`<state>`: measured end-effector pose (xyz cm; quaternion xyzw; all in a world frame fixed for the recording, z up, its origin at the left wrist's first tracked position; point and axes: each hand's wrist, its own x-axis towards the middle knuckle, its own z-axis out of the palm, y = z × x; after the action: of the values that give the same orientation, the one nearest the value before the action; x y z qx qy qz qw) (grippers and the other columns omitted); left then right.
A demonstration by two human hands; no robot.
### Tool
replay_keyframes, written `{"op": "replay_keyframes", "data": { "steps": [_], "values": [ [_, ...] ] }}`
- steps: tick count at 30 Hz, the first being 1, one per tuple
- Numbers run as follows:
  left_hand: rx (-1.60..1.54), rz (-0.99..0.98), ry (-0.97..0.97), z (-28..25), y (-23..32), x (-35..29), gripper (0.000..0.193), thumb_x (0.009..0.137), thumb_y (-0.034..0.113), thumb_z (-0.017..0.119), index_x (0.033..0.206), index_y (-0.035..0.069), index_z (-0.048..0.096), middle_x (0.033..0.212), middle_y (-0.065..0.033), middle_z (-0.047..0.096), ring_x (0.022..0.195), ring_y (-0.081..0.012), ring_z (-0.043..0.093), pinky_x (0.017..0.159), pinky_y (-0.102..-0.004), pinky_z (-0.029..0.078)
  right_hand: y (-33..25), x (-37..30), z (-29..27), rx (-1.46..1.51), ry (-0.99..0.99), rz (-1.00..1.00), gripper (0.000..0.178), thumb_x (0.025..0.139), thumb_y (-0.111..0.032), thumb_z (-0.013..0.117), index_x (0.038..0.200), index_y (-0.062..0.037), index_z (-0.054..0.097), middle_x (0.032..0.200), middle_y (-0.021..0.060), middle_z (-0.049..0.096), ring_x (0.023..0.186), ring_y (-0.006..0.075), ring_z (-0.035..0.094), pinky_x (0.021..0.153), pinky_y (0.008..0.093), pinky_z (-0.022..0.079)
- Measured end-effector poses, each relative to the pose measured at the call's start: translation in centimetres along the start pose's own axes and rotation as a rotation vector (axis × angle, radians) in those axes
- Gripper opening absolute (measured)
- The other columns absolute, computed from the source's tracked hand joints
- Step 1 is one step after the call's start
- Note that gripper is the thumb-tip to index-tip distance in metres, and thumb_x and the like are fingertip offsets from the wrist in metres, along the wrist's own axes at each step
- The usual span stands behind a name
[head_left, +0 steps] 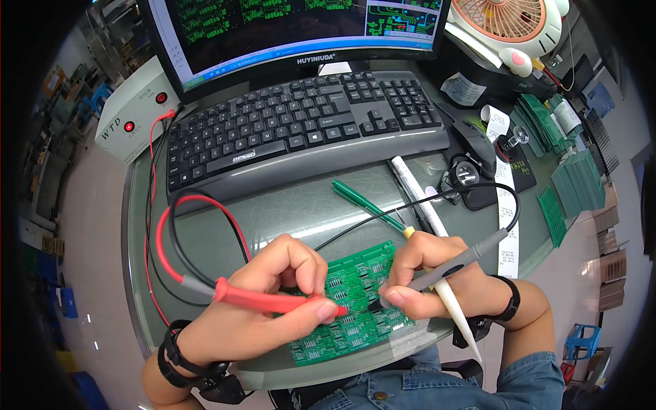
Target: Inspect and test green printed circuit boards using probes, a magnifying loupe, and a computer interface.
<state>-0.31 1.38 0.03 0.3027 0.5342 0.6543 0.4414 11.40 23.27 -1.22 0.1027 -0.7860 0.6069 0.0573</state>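
A green circuit board panel (pixel 359 336) lies at the table's near edge, between and below my hands. My left hand (pixel 277 301) is closed round a red test probe (pixel 256 298), whose tip points at the middle of the board. In my right hand (pixel 437 277) is a black-and-grey test probe (pixel 456 262), its dark tip close to the red one. Whether either tip touches the board I cannot tell. A white pointed stick (pixel 456 318) with a yellow end is also tucked in the right hand, running under the grey probe.
A black keyboard (pixel 301 130) stands beyond the board, below a monitor (pixel 301 51). A green pen (pixel 365 203) and white marker (pixel 413 188) lie nearer. At right are a mouse (pixel 475 145), a paper strip (pixel 507 219) and stacked green boards (pixel 577 181). A grey box (pixel 137 113) stands at left.
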Motion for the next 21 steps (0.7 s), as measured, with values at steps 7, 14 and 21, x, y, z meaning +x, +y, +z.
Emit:
{"op": "replay_keyframes", "data": {
  "steps": [7, 14, 21],
  "values": [
    [0.087, 0.039, -0.048, -0.27, -0.35, 0.38, 0.025, 0.088, 0.001, 0.064, 0.093, 0.007, 0.040, 0.091, -0.0028, 0.048, 0.083, -0.0063, 0.050, 0.073, -0.0236, 0.047, -0.04, -0.04, -0.18, -0.005, -0.016, -0.001, 0.022, 0.083, -0.010, 0.071, 0.080, -0.0044, 0.050, 0.072, 0.0017, 0.053, 0.060, 0.0083, 0.050, 0.051, 0.0245, 0.038],
    [0.097, -0.014, -0.015, 0.01, -0.15, 0.39, 0.029, 0.084, 0.003, 0.068, 0.091, 0.009, 0.040, 0.094, -0.0069, 0.050, 0.083, -0.0103, 0.051, 0.077, -0.0267, 0.045, 0.13, -0.02, -0.19, -0.010, -0.016, -0.023, 0.022, 0.083, -0.010, 0.071, 0.080, -0.0042, 0.050, 0.070, 0.0018, 0.052, 0.059, 0.0087, 0.049, 0.051, 0.0248, 0.037],
    [0.147, 0.023, -0.057, -0.25, -0.19, 0.37, 0.025, 0.088, 0.001, 0.063, 0.092, 0.007, 0.040, 0.091, -0.0023, 0.047, 0.084, -0.0057, 0.052, 0.074, -0.0232, 0.048, -0.09, 0.06, 0.05, -0.005, -0.015, -0.008, 0.022, 0.084, -0.011, 0.071, 0.080, -0.0041, 0.050, 0.071, 0.0017, 0.052, 0.059, 0.0088, 0.049, 0.052, 0.0246, 0.038]
  ]
}}
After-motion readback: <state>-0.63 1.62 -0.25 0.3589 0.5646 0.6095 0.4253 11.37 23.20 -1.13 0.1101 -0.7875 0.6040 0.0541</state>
